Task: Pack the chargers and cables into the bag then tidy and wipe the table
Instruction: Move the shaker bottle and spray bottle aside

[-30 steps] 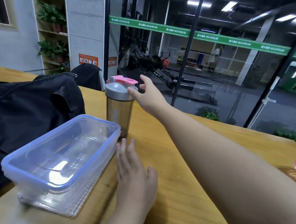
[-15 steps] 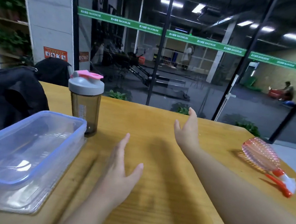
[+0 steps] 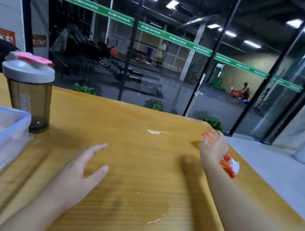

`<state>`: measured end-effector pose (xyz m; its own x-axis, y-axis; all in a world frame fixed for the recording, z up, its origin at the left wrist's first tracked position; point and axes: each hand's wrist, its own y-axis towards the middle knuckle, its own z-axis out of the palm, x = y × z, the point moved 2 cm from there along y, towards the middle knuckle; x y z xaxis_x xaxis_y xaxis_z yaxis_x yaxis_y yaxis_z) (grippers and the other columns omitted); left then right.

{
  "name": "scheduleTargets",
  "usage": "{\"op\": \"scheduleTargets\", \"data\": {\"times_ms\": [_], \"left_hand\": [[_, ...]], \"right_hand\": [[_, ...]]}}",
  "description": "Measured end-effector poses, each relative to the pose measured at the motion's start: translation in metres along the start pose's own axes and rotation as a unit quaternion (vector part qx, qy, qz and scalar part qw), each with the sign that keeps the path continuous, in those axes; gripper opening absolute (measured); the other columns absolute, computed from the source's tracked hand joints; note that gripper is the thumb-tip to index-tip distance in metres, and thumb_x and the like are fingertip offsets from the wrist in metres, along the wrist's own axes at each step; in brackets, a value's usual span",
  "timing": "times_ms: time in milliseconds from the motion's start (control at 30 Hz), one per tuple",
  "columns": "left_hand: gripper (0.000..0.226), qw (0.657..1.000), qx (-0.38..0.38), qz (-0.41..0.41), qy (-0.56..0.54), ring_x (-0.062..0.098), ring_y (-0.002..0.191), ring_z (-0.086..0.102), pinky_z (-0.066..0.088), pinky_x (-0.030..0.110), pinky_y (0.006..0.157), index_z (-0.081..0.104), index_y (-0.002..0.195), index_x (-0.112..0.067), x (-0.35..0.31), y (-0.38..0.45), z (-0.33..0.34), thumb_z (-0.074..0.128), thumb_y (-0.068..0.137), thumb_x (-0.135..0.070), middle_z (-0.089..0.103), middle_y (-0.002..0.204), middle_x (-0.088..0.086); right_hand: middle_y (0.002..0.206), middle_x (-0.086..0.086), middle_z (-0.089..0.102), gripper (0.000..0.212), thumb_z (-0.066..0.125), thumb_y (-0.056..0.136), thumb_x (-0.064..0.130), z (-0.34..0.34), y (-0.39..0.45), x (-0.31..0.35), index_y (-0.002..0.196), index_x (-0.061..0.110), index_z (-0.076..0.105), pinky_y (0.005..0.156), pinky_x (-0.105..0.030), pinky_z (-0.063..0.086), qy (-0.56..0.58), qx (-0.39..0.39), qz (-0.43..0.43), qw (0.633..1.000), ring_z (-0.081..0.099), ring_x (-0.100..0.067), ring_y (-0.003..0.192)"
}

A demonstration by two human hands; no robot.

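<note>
Since the earlier frame my right hand [image 3: 212, 149] had crossed to three o'clock and gripped the pink spray bottle [image 3: 226, 156] lying near the table [image 3: 127, 149] edge. My left hand [image 3: 80, 171] hovered open at six; I saw the shaker bottle [image 3: 29, 90] upright at ten.

A honey-yellow wood-grain counter [image 3: 130, 117]. A smoky brown see-through shaker [image 3: 29, 96] with a grey lid and pink flip cap. A clear box [image 3: 4, 134] with a pale blue rim. A translucent pink ribbed spray bottle [image 3: 212, 136] with an orange-red and white nozzle.
</note>
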<state>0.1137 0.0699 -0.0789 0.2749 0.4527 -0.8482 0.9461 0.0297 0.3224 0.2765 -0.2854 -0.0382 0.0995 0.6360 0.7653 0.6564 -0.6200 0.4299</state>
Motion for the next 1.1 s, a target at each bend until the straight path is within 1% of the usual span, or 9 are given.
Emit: {"op": "scheduleTargets", "data": {"times_ms": [133,300,467,567,667,767,867,1000,1100], "left_hand": [[0.048,1.000,0.000,-0.011,-0.022,-0.013,0.119,0.040,0.032,0.012,0.090,0.043,0.111,-0.065,-0.001,-0.001,0.004,0.059,0.068,-0.055,0.049,0.125,-0.028],[0.052,1.000,0.010,-0.006,-0.024,-0.018,0.112,0.039,0.032,0.010,0.088,0.042,0.106,-0.067,-0.004,-0.002,0.008,0.064,0.082,-0.026,0.045,0.123,-0.034],[0.047,0.999,0.011,-0.015,-0.032,-0.006,0.123,0.041,0.033,0.026,0.104,0.044,0.113,-0.062,-0.001,-0.001,0.005,0.059,0.070,-0.050,0.051,0.125,-0.029],[0.053,0.999,0.004,-0.023,-0.037,0.000,0.123,0.044,0.034,0.032,0.106,0.047,0.115,-0.057,0.003,0.000,0.005,0.055,0.062,-0.058,0.052,0.125,-0.029],[0.049,0.999,0.002,-0.014,-0.047,-0.002,0.121,0.045,0.035,0.029,0.104,0.049,0.114,-0.056,0.001,0.000,0.005,0.057,0.066,-0.053,0.054,0.121,-0.030],[0.051,0.999,-0.002,-0.012,-0.044,-0.004,0.120,0.046,0.036,0.029,0.103,0.049,0.113,-0.056,-0.001,-0.001,0.006,0.055,0.063,-0.057,0.055,0.120,-0.030],[0.047,0.999,-0.001,-0.003,-0.041,-0.007,0.119,0.045,0.036,0.028,0.103,0.048,0.112,-0.058,-0.003,-0.001,0.009,0.058,0.069,-0.045,0.054,0.119,-0.032],[0.054,0.999,-0.001,0.006,-0.036,-0.010,0.117,0.045,0.035,0.021,0.099,0.046,0.114,-0.057,-0.006,-0.001,0.010,0.052,0.060,-0.058,0.054,0.118,-0.032],[0.056,0.999,-0.005,0.001,-0.036,-0.011,0.116,0.046,0.035,0.019,0.097,0.045,0.114,-0.057,-0.007,-0.002,0.009,0.051,0.059,-0.060,0.054,0.118,-0.033]], "right_hand": [[0.149,-0.016,0.031,0.058,0.056,0.089,0.018,-0.013,0.014,-0.039,0.141,0.008,0.033,0.114,-0.043,0.018,-0.110,0.023,0.046,0.993,0.023,-0.035,0.137],[0.156,-0.008,0.016,0.075,0.065,0.082,0.022,-0.025,0.018,-0.069,0.146,0.015,0.026,0.117,-0.045,0.015,-0.162,0.087,0.099,0.978,0.013,-0.031,0.143],[0.147,-0.011,0.034,0.076,0.071,0.077,0.026,-0.031,0.025,-0.076,0.140,0.007,0.032,0.111,-0.048,0.027,-0.203,0.111,0.139,0.963,0.026,-0.030,0.137],[0.148,-0.010,0.031,0.075,0.067,0.083,0.027,-0.033,0.028,-0.076,0.144,0.010,0.026,0.106,-0.048,0.031,-0.221,0.119,0.140,0.958,0.027,-0.033,0.133],[0.141,-0.012,0.040,0.071,0.062,0.083,0.031,-0.034,0.033,-0.078,0.143,0.014,0.028,0.102,-0.047,0.034,-0.250,0.131,0.136,0.950,0.027,-0.035,0.131],[0.114,-0.016,0.053,0.045,0.056,0.085,0.028,-0.032,0.035,-0.077,0.125,0.014,0.044,0.098,-0.043,0.035,-0.272,0.150,0.142,0.940,0.030,-0.034,0.126],[0.117,-0.015,0.056,0.035,0.054,0.085,0.025,-0.029,0.035,-0.074,0.116,0.008,0.050,0.099,-0.043,0.034,-0.311,0.145,0.119,0.932,0.033,-0.033,0.122],[0.119,-0.019,0.056,0.036,0.051,0.086,0.018,-0.031,0.037,-0.069,0.119,0.007,0.044,0.104,-0.044,0.032,-0.322,0.126,0.087,0.934,0.042,-0.037,0.119],[0.101,-0.019,0.060,0.034,0.048,0.088,0.017,-0.034,0.037,-0.069,0.119,0.009,0.039,0.093,-0.046,0.044,-0.270,0.138,0.070,0.950,0.053,-0.041,0.102]]}}
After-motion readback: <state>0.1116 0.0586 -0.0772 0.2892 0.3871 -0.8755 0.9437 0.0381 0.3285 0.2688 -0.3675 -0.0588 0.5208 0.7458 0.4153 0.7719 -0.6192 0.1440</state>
